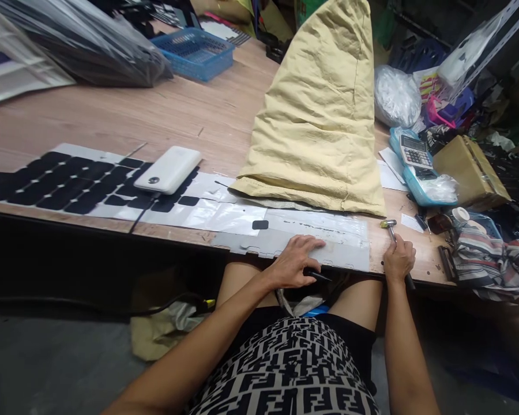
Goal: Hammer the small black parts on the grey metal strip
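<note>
My left hand (296, 262) rests at the table's front edge over a grey-white sheet (348, 256). A slim black pointed tool (320, 275) sits between its curled lower fingers and thumb, tip toward the right; its exact kind is unclear. The forefinger reaches out over the sheet. Farther right, my right hand (399, 258) is closed around a small hammer (388, 223), whose yellow-and-metal head stands up above the fist. Just beyond the left hand lies a single black rounded patch (260, 225) on clear film. Many similar black patches (75, 181) lie in rows on white backing at left.
A white power bank (168, 169) with a cable lies on the patches. Large beige fabric (315, 121) covers the table's middle. A blue basket (194, 53) stands behind. On the right are a calculator (415, 151), a cardboard box (471, 173) and a striped cloth (480, 256).
</note>
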A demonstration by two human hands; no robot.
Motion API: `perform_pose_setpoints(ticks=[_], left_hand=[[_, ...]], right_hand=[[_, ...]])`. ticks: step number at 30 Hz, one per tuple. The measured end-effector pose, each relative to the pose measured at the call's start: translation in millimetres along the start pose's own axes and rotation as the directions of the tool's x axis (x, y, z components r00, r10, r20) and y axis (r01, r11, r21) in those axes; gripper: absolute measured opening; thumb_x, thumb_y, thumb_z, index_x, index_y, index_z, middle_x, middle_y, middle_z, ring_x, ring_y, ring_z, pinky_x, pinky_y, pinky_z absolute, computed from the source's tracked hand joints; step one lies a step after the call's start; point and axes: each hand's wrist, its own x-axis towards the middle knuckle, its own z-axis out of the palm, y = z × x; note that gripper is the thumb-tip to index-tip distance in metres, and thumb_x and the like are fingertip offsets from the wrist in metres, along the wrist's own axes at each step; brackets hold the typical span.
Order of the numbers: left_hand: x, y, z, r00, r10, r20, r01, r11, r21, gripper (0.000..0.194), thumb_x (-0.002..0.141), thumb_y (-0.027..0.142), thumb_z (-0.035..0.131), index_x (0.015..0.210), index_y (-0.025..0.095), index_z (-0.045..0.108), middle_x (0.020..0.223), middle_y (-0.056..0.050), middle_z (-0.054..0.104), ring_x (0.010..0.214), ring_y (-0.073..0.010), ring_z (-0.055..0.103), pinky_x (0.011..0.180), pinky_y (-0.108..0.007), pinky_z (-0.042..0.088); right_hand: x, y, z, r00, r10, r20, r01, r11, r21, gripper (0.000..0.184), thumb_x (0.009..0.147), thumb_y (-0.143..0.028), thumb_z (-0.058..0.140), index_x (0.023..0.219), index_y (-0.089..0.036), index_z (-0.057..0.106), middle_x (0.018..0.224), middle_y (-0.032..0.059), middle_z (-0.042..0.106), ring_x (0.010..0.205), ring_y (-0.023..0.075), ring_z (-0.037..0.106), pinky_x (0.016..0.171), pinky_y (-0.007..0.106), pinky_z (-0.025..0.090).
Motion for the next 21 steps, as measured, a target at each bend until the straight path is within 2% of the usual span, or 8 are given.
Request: perform_pose_setpoints(ticks=[3, 5, 6, 8, 11, 14, 18, 21], left_hand=[[5, 3, 1.4, 0.999, -0.02, -0.043, 0.018, 0.999, -0.045, 0.026, 0.068, 0.038, 0.084, 0.092, 0.03, 0.079, 0.144, -0.004, 0.057, 0.135, -0.0354, 0.043, 0.115, -0.054, 0.029], [16, -1, -0.9, 0.983, -0.123, -0.137, 0.112, 0.99, -0.084, 0.023, 0.078, 0.04, 0.074, 0.097, 0.027, 0.077, 0.128, -0.006, 0.066, 0.121, -0.031, 0.053, 0.108, -0.05, 0.038], [24, -4, -2.9, 0.958, -0.205, -0.202, 0.191, 0.978, -0.088, 0.022, 0.083, 0.039, 0.068, 0.098, 0.025, 0.076, 0.117, -0.007, 0.069, 0.112, -0.029, 0.057, 0.103, -0.048, 0.042], [43, -14, -8.3, 0.862, -0.375, -0.341, 0.378, 0.924, -0.06, 0.025, 0.088, 0.034, 0.058, 0.103, 0.022, 0.074, 0.103, -0.009, 0.069, 0.102, -0.0287, 0.058, 0.096, -0.046, 0.045], [70, -30, -18.0, 0.732, -0.497, -0.465, 0.572, 0.82, 0.025, 0.032, 0.089, 0.029, 0.053, 0.114, 0.02, 0.071, 0.104, -0.014, 0.067, 0.107, -0.035, 0.055, 0.092, -0.049, 0.043], [89, -40, -27.4, 0.715, -0.53, -0.455, 0.624, 0.777, 0.075, 0.036, 0.09, 0.027, 0.05, 0.12, 0.019, 0.068, 0.109, -0.018, 0.066, 0.11, -0.04, 0.052, 0.09, -0.053, 0.041], [107, -45, -35.7, 0.697, -0.529, -0.483, 0.611, 0.792, 0.014, 0.05, 0.091, 0.029, 0.049, 0.14, 0.022, 0.054, 0.114, -0.018, 0.065, 0.114, -0.042, 0.05, 0.093, -0.056, 0.039], [118, -44, -36.7, 0.693, -0.539, -0.479, 0.614, 0.79, -0.001, 0.047, 0.09, 0.038, 0.056, 0.133, 0.021, 0.055, 0.112, -0.017, 0.067, 0.115, -0.0429, 0.05, 0.095, -0.057, 0.039]], right_hand=[[0, 0, 0, 1.0, 0.006, 0.003, -0.006, 1.0, -0.009, 0.037, 0.095, -0.024, 0.049, 0.124, -0.022, 0.072, 0.101, 0.0108, 0.06, 0.09, 0.0241, 0.048, 0.077, 0.036, 0.037], [-1, 0, 1, 1.0, 0.006, 0.011, -0.006, 1.0, -0.014, 0.037, 0.095, -0.024, 0.049, 0.124, -0.022, 0.072, 0.101, 0.011, 0.061, 0.09, 0.0241, 0.048, 0.077, 0.036, 0.037], [-1, 1, 1, 1.0, 0.005, 0.013, -0.005, 1.0, -0.016, 0.037, 0.095, -0.023, 0.049, 0.125, -0.022, 0.072, 0.101, 0.011, 0.061, 0.09, 0.0241, 0.048, 0.077, 0.036, 0.037], [-1, 1, 1, 1.0, 0.002, 0.013, -0.001, 1.0, -0.013, 0.037, 0.095, -0.022, 0.049, 0.125, -0.021, 0.071, 0.101, 0.0108, 0.06, 0.09, 0.0241, 0.048, 0.078, 0.036, 0.038], [-2, 1, 2, 1.0, 0.001, 0.005, -0.001, 1.0, -0.014, 0.037, 0.094, -0.022, 0.05, 0.124, -0.021, 0.071, 0.1, 0.0103, 0.059, 0.089, 0.0235, 0.047, 0.077, 0.035, 0.037], [-2, 2, 3, 1.0, -0.007, -0.012, 0.006, 1.0, -0.017, 0.036, 0.094, -0.023, 0.05, 0.123, -0.021, 0.071, 0.1, 0.0102, 0.059, 0.088, 0.0233, 0.047, 0.076, 0.035, 0.036], [-3, 2, 4, 0.999, -0.019, -0.03, 0.019, 1.0, -0.016, 0.037, 0.093, -0.023, 0.049, 0.123, -0.022, 0.071, 0.1, 0.0097, 0.06, 0.088, 0.0231, 0.047, 0.077, 0.035, 0.036], [-3, 2, 4, 0.999, -0.017, -0.032, 0.017, 1.0, -0.018, 0.037, 0.093, -0.023, 0.049, 0.123, -0.022, 0.071, 0.1, 0.0097, 0.06, 0.089, 0.0231, 0.047, 0.076, 0.035, 0.036]])
